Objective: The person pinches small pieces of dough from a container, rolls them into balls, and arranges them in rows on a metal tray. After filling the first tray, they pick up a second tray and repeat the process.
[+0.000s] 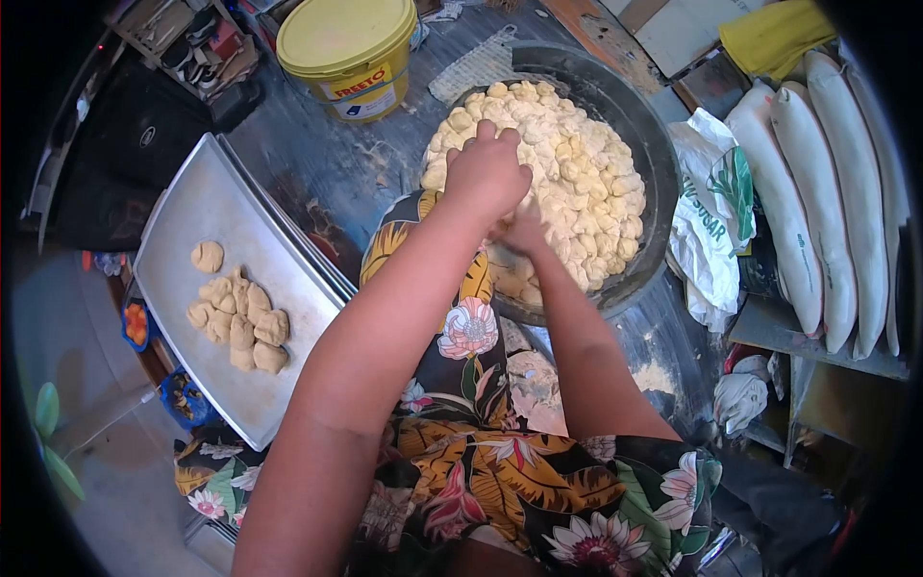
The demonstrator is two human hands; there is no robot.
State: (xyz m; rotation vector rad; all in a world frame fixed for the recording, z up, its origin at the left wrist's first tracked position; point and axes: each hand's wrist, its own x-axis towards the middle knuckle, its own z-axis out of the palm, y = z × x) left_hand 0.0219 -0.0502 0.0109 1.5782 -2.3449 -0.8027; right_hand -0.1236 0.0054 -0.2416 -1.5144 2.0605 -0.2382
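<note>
A wide dark basin [658, 173] holds a heap of pale yellow dough pieces [586, 183]. Over the heap's near left side, my left hand [488, 173] has its fingers curled in; whatever is in them is hidden. Just below it, my right hand [521, 231] is blurred and partly covered, close to the dough at the basin's near side. To the left lies a metal tray [173, 260] with a cluster of small dough lumps [240, 322] and a single dough ball [207, 256] apart from them.
A yellow lidded bucket [348, 53] stands behind the tray. Right of the basin is a crumpled white sugar bag [710, 216], beside long white filled sacks [803, 192] on a shelf. A black bag [120, 144] sits at the far left. Flour dusts the dark tabletop [663, 341].
</note>
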